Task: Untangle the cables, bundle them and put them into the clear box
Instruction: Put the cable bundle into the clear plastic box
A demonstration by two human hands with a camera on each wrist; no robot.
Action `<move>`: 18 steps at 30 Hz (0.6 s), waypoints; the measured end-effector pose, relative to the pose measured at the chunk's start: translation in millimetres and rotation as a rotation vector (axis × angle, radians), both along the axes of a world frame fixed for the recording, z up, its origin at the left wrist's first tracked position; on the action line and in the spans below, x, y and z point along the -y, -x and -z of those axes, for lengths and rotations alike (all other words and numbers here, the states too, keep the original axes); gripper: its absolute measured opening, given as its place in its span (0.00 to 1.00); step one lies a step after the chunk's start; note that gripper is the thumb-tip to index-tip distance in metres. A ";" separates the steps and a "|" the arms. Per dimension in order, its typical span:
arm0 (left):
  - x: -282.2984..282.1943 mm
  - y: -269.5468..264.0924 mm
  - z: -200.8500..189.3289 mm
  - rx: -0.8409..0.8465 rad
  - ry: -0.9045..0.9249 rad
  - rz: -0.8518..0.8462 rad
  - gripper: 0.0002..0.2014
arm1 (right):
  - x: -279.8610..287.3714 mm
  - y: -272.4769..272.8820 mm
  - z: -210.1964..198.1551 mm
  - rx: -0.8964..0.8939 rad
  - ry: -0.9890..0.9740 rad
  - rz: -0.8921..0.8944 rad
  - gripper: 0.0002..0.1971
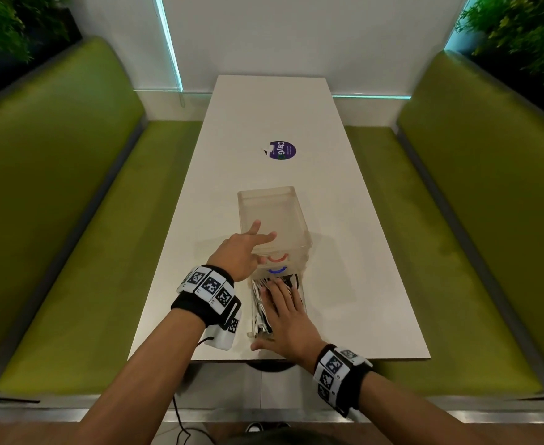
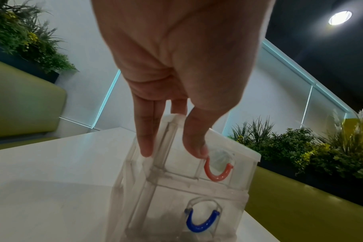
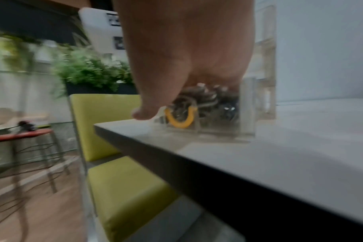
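A clear box (image 1: 270,213) with stacked drawers stands mid-table; its red handle (image 1: 277,259) and blue handle (image 1: 275,270) face me. The bottom drawer (image 1: 250,329) is pulled out toward me and packed with black and silver cables (image 1: 259,303). My right hand (image 1: 283,313) lies flat on those cables, fingers straight. In the right wrist view the cables (image 3: 213,101) show behind the drawer's yellow handle (image 3: 179,119). My left hand (image 1: 258,244) rests on the box top with straight fingers. Its thumb (image 2: 195,147) touches the red handle (image 2: 216,172) on the box (image 2: 176,188).
The white table (image 1: 344,284) ends just behind my right wrist at its near edge (image 1: 376,358). A round purple sticker (image 1: 282,150) lies beyond the box. Green benches run along the left (image 1: 71,220) and right (image 1: 473,220). Plants stand in the far corners.
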State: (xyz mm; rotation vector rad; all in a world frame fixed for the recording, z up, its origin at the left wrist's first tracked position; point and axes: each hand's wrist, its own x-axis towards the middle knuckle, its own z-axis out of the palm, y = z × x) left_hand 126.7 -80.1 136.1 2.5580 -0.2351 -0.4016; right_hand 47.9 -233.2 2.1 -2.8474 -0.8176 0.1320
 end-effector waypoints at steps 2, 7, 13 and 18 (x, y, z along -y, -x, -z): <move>-0.9 -0.1 0.5 0.003 0.000 0.000 0.30 | -2.0 10.5 -1.3 0.085 -0.074 -0.038 0.50; -0.1 -0.8 0.4 -0.002 -0.003 0.007 0.30 | 12.7 21.2 15.2 0.250 -0.078 -0.192 0.33; -0.4 -0.8 2.7 0.000 0.021 0.015 0.30 | 21.6 -0.9 20.1 0.170 -0.036 -0.303 0.22; -0.4 -4.7 1.8 -0.009 0.017 0.007 0.30 | 21.6 -10.8 7.5 0.157 -0.102 -0.314 0.21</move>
